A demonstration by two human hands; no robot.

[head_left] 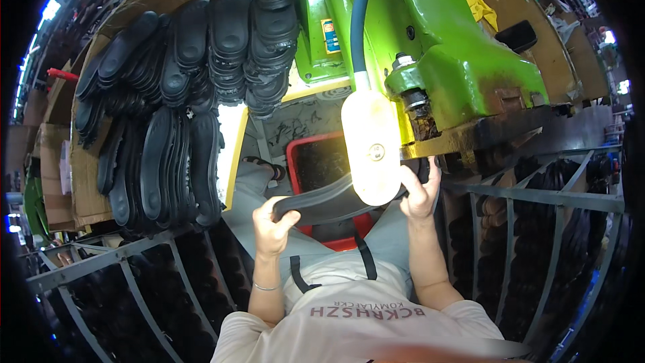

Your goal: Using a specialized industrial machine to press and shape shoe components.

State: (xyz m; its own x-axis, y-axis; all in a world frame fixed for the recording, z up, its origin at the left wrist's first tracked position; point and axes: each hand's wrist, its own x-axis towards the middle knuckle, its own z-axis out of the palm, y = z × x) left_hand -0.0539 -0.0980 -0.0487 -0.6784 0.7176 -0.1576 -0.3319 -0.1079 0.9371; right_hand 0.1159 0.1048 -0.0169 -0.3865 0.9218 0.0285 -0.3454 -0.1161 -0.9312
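Note:
A dark grey shoe sole (319, 207) stretches between my two hands, low in front of my lap. My left hand (271, 227) is closed round its left end, with the thumb on top. My right hand (419, 193) grips the other end, close under the edge of the green machine (450, 47). A lit oblong lamp (369, 121) on a blue-grey flexible neck covers part of the sole and some right-hand fingers. Stacks of similar dark soles (191, 37) stand to the left of the machine.
A red bin (293, 165) sits on the floor between my legs, beyond the sole. Metal racks holding dark items flank me, a left rack (127, 255) and a right rack (537, 196). Cardboard (87, 191) edges the sole stacks. A yellow cloth (478, 8) lies behind the machine.

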